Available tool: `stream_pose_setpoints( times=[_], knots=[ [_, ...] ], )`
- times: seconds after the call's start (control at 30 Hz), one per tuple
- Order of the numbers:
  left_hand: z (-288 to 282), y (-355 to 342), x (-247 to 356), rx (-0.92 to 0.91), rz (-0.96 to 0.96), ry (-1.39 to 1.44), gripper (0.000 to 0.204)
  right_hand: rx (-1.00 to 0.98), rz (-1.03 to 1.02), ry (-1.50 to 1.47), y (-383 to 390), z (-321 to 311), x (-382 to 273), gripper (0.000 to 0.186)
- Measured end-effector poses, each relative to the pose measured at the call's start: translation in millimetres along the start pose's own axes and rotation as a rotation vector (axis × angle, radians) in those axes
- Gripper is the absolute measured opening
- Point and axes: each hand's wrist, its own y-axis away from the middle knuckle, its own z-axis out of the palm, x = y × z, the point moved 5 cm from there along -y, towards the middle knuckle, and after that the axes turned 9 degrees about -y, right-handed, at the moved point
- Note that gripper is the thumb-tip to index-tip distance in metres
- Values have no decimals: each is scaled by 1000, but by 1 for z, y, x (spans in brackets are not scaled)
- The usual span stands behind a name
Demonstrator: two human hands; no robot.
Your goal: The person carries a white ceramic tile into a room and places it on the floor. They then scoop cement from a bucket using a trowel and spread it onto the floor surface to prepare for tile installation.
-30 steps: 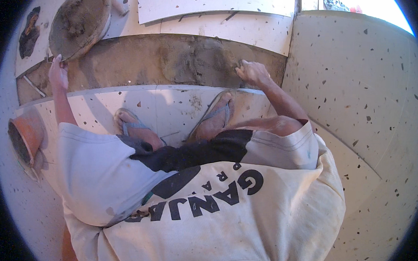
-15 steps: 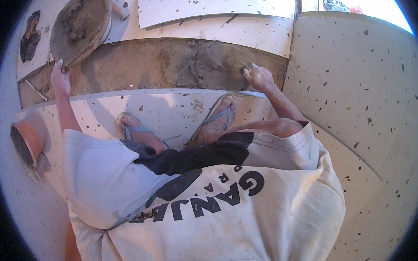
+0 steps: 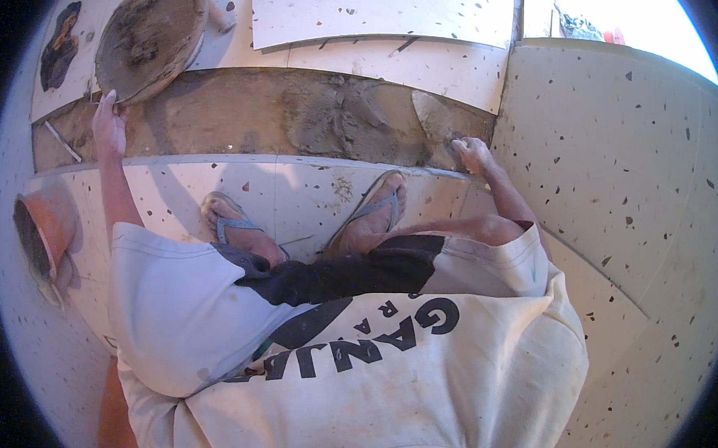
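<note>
Left hand at basin rim — open strip rightward

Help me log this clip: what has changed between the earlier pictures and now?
The right hand has moved rightward along the brown strip; what looks like a trowel blade now shows beside it. The left hand stays at the rim of the mortar-filled bowl; the sandalled feet stay put.

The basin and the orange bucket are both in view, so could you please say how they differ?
The basin is wide and grey-brown; the orange bucket is narrower. The basin holds a grey-brown mix; the orange bucket's contents are unclear. The left hand is at the basin's rim; no hand touches the orange bucket. Both are round, open-mouthed containers.
</note>
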Motion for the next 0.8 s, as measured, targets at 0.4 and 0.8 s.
stream_pose_setpoints(
  times=[0.4, 0.8],
  knots=[
    [-9, -13, -10, -45, 13, -10, 27, -256, -68, -468, -3, 53, -63, 42],
    [-9, -11, -9, -10, 14, -20, 25, -25, -249, 204, -1, 26, -100, 54]
  ],
)
